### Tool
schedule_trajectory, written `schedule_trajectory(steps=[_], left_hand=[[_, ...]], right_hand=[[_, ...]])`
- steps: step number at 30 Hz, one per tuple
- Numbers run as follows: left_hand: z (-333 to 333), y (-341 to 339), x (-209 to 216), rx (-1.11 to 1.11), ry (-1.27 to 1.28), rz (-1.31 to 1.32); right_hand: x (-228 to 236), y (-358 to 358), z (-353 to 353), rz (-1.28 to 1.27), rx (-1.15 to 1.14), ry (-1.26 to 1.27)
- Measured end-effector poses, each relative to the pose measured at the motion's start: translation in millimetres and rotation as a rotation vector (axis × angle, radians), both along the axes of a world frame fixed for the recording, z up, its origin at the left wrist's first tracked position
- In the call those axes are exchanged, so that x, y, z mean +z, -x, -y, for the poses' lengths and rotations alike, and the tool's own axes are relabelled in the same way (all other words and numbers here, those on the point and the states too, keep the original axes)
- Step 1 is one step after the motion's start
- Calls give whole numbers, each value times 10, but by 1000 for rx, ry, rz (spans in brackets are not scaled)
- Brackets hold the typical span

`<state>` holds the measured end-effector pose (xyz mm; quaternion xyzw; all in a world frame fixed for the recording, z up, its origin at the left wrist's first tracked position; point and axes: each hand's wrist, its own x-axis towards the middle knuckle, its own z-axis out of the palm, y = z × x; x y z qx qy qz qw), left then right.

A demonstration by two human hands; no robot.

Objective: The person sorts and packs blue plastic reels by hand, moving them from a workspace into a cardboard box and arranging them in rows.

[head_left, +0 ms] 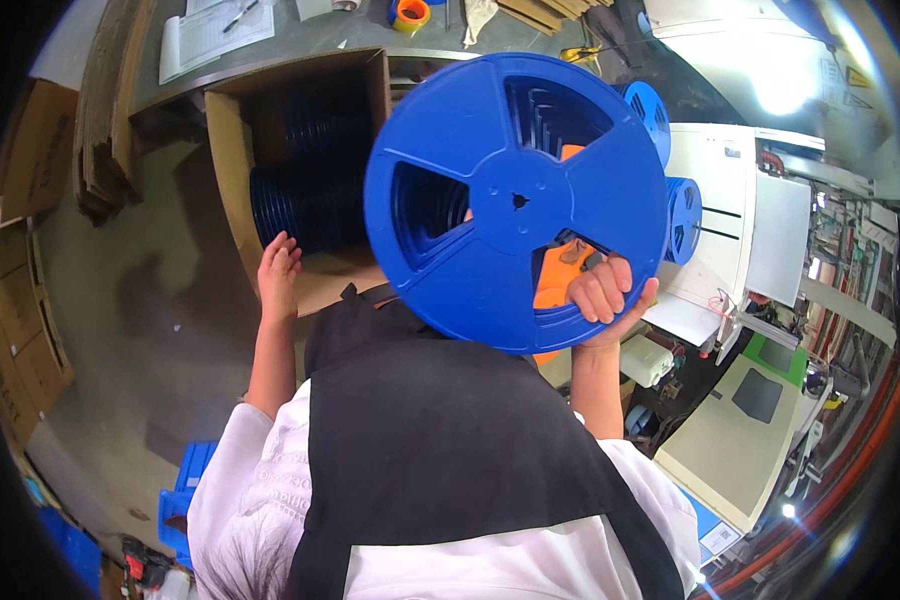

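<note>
The right hand (pixel 600 290) is gripping the reels (pixel 510 240) at lower right, fingers showing in a cutout, thumb lying outside the rim. The left hand (pixel 279 272) is curling loosely by the box (pixel 232 185); whether gripping it, I cannot tell.

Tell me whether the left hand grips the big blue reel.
No, the right hand grips the big blue reel, while the left hand is apart from it, by the cardboard box.

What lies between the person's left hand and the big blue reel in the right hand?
In the head view, the open carton shows between the left hand and the big blue reel: bare cardboard, with dark reels above.
</note>
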<state>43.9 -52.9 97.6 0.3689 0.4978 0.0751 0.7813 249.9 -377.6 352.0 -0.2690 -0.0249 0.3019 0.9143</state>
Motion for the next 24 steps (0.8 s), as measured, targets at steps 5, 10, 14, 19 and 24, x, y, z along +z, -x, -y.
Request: schedule_trajectory(steps=[5, 10, 14, 19, 24], left_hand=[[58, -363, 727, -133, -413, 162], [298, -596, 1427, -346, -1067, 60], [516, -692, 1688, -441, -1249, 182], [822, -894, 1898, -667, -1253, 313], [1078, -1065, 1894, -842, -886, 267]], right_hand=[[-2, 3, -111, -21, 90, -126], [31, 12, -121, -33, 74, -116], [8, 47, -148, -38, 49, -118], [31, 77, -180, 0, 77, -17], [77, 349, -558, 93, 137, 388]])
